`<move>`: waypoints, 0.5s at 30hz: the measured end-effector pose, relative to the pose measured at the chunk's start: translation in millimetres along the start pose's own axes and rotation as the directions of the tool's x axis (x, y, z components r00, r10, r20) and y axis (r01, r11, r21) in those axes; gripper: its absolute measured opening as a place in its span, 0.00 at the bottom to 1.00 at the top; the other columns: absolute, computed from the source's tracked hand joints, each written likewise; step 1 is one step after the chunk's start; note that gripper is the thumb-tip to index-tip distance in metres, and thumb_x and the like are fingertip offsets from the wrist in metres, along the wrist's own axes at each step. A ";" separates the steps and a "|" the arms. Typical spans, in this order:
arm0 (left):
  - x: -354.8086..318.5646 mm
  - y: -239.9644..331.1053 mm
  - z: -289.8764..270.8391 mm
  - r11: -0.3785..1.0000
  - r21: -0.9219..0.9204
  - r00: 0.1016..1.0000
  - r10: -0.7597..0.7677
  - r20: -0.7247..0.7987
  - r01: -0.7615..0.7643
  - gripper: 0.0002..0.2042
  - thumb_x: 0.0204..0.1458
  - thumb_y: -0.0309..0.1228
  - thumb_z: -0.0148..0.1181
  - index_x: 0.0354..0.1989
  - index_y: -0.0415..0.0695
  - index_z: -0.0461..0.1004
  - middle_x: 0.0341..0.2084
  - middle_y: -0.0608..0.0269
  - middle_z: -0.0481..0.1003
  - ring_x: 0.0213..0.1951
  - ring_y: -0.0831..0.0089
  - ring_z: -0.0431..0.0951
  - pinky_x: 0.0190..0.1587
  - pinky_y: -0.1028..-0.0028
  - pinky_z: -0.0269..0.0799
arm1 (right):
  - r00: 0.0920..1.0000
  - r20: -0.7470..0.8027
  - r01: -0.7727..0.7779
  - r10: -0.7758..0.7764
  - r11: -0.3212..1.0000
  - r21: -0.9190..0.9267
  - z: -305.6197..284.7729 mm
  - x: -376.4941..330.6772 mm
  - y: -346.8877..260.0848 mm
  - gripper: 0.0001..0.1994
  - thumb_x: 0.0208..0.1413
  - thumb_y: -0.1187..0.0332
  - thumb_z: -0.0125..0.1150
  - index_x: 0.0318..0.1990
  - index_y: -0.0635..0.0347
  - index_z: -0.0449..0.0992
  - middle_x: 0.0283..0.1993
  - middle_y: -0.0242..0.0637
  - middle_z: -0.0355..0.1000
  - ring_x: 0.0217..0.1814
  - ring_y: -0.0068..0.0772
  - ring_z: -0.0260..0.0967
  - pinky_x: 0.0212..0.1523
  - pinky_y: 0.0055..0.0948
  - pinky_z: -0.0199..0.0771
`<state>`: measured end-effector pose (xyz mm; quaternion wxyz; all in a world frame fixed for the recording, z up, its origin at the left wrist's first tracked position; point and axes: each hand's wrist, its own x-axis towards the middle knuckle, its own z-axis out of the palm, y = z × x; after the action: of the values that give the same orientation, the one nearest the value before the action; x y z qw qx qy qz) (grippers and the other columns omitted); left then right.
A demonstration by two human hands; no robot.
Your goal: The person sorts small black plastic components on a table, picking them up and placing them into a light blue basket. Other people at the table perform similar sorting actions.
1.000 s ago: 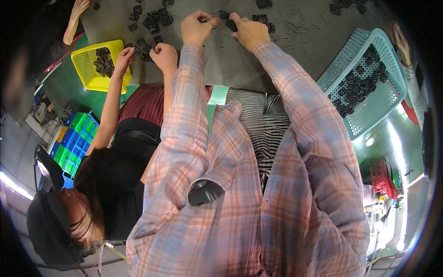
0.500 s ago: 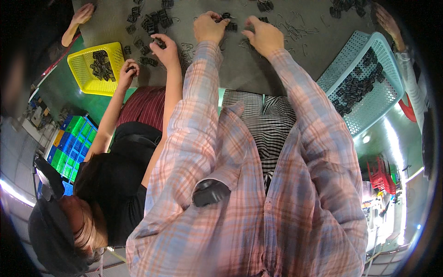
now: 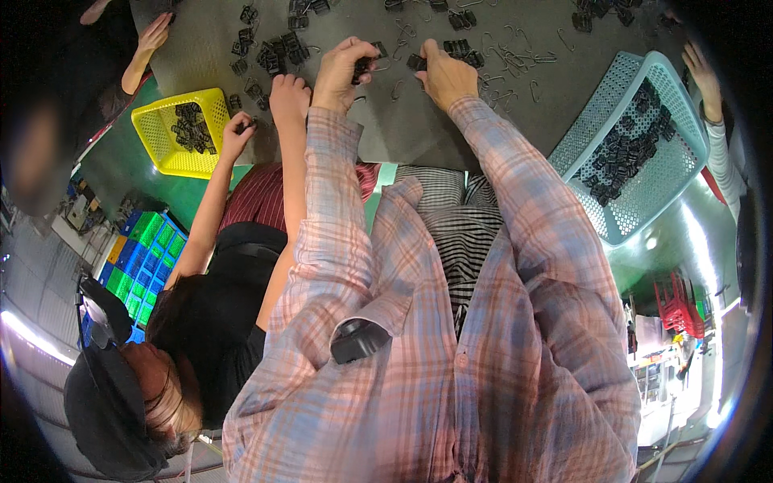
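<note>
Grey table (image 3: pixel 451 129), left hand (image 3: pixel 342 72) fingers pinching black clip (image 3: pixel 364 66), right hand (image 3: pixel 444 76) grip partly hidden

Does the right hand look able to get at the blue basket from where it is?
Probably yes: the right hand is at the grey mat, and only bare mat and loose wire hooks lie between it and the blue basket.

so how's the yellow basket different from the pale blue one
The yellow basket is smaller and bright yellow; the pale blue basket is larger and light teal. The yellow basket sits at the person's far left by a co-worker's hand; the pale blue basket sits to the right, beyond the right hand. The yellow basket holds a small heap; the pale blue basket holds far more. Both are perforated plastic holding small black clips.
</note>
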<state>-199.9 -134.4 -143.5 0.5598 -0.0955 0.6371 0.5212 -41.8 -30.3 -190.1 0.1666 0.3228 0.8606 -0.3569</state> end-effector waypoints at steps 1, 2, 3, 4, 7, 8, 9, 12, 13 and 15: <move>-1.9 3.7 -2.6 0.995 -0.093 0.993 0.055 0.101 -0.046 0.04 0.41 0.24 0.59 0.24 0.43 0.70 0.29 0.60 0.74 0.25 0.78 0.72 0.20 0.80 0.62 | 1.000 0.003 0.016 -0.016 1.000 -0.010 -0.6 -1.6 -2.2 0.21 0.48 0.60 0.62 0.47 0.54 0.62 0.36 0.43 0.74 0.37 0.48 0.74 0.34 0.43 0.73; -3.4 6.2 -3.8 0.979 -0.189 0.974 0.117 0.195 -0.080 0.03 0.41 0.23 0.57 0.24 0.43 0.69 0.31 0.58 0.74 0.26 0.77 0.73 0.20 0.80 0.64 | 0.999 0.008 0.032 -0.032 0.999 -0.020 -1.5 -2.4 -4.7 0.21 0.48 0.62 0.63 0.47 0.54 0.62 0.37 0.43 0.74 0.37 0.48 0.74 0.34 0.43 0.72; -4.8 7.5 -3.8 0.976 -0.196 0.962 0.138 0.237 -0.092 0.04 0.42 0.23 0.56 0.27 0.43 0.69 0.34 0.57 0.72 0.28 0.76 0.73 0.21 0.80 0.64 | 0.999 0.012 0.048 -0.048 0.998 -0.029 -1.2 -2.4 -6.5 0.21 0.48 0.63 0.63 0.48 0.53 0.61 0.38 0.43 0.73 0.37 0.48 0.74 0.34 0.44 0.72; -7.0 9.9 0.0 0.973 -0.206 0.946 0.158 0.282 -0.102 0.05 0.43 0.22 0.54 0.30 0.42 0.70 0.37 0.56 0.71 0.30 0.75 0.72 0.22 0.80 0.64 | 0.997 0.047 0.059 -0.057 0.998 -0.036 1.4 -1.2 -5.4 0.22 0.48 0.63 0.63 0.48 0.53 0.61 0.37 0.43 0.74 0.38 0.48 0.74 0.35 0.44 0.72; -6.1 18.3 18.1 0.963 -0.248 0.918 0.192 0.347 -0.107 0.07 0.45 0.25 0.55 0.34 0.42 0.71 0.38 0.56 0.71 0.32 0.72 0.72 0.24 0.80 0.66 | 0.986 0.163 0.057 -0.044 0.996 -0.073 4.5 1.1 -1.3 0.21 0.46 0.63 0.63 0.47 0.54 0.62 0.37 0.43 0.74 0.40 0.48 0.73 0.37 0.44 0.72; -5.2 18.1 25.3 0.958 -0.265 0.912 0.201 0.356 -0.108 0.07 0.46 0.26 0.55 0.35 0.43 0.71 0.37 0.57 0.71 0.32 0.71 0.73 0.25 0.80 0.67 | 0.978 0.210 0.034 -0.013 0.994 -0.099 -0.1 -1.5 -0.2 0.20 0.46 0.63 0.63 0.46 0.54 0.63 0.37 0.43 0.74 0.40 0.48 0.73 0.38 0.44 0.72; -2.1 14.3 32.2 0.976 -0.201 0.926 0.146 0.347 -0.079 0.08 0.46 0.28 0.57 0.36 0.43 0.71 0.35 0.59 0.72 0.32 0.71 0.73 0.26 0.79 0.67 | 0.967 0.254 0.011 0.021 0.992 -0.126 -4.7 -6.0 0.9 0.19 0.45 0.63 0.63 0.44 0.55 0.64 0.37 0.43 0.74 0.41 0.48 0.73 0.39 0.44 0.72; 20.0 -0.7 54.1 0.989 0.135 0.973 0.022 0.232 -0.055 0.14 0.47 0.40 0.62 0.37 0.44 0.73 0.27 0.67 0.73 0.32 0.72 0.75 0.29 0.78 0.70 | 0.944 0.330 0.062 -0.027 0.994 -0.094 -23.0 -35.1 23.8 0.15 0.46 0.64 0.61 0.39 0.59 0.67 0.36 0.46 0.74 0.39 0.48 0.72 0.42 0.43 0.72; 30.4 -8.6 67.4 0.936 0.348 0.989 0.000 0.145 -0.051 0.14 0.44 0.41 0.64 0.34 0.46 0.75 0.24 0.68 0.73 0.32 0.71 0.76 0.32 0.73 0.71 | 0.940 0.339 0.027 -0.044 0.998 0.054 -27.7 -44.9 39.3 0.12 0.46 0.65 0.59 0.38 0.59 0.68 0.36 0.45 0.74 0.38 0.45 0.72 0.40 0.41 0.72; 42.1 -32.8 83.0 0.481 0.812 0.902 0.413 0.123 -0.331 0.11 0.42 0.39 0.65 0.30 0.48 0.76 0.25 0.66 0.74 0.30 0.68 0.75 0.34 0.69 0.70 | 0.930 0.353 -0.032 -0.100 0.936 0.351 -34.4 -64.1 66.9 0.08 0.47 0.68 0.56 0.35 0.59 0.69 0.35 0.42 0.74 0.35 0.40 0.72 0.37 0.35 0.74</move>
<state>-140.8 -65.4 -182.0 0.3839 0.2908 0.8335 0.2707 48.6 2.5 -167.1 0.2569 0.2600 0.7426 -0.5612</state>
